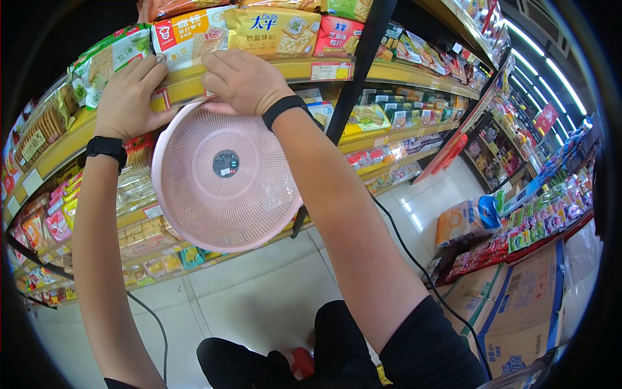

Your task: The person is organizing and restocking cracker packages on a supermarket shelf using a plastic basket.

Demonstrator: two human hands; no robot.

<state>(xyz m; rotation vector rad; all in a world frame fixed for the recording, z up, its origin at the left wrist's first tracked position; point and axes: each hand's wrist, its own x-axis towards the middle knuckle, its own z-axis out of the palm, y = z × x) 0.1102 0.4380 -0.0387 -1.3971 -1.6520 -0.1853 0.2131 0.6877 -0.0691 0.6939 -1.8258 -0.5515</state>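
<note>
My left hand (133, 97) rests at the yellow shelf lip, its fingertips against the lower left of a white and orange cracker pack (189, 37). Its thumb is stretched out below, close to a pink plastic basket (194, 220). The fingers of my right hand (243, 81) are bent at the same pack's lower right corner. Its thumb lies at the basket's top rim, and the hand seems to hold the basket there. Tilted in front of the shelves, the basket shows a perforated inside with a dark round label (225, 163).
A yellow cracker pack (273, 32) and a green and white pack (107, 65) flank the cracker pack. Lower shelves hold more packets. Cartons (525, 311) and a display of small packets (544, 220) stand on the right. A dark cable (414, 259) runs beside my right arm.
</note>
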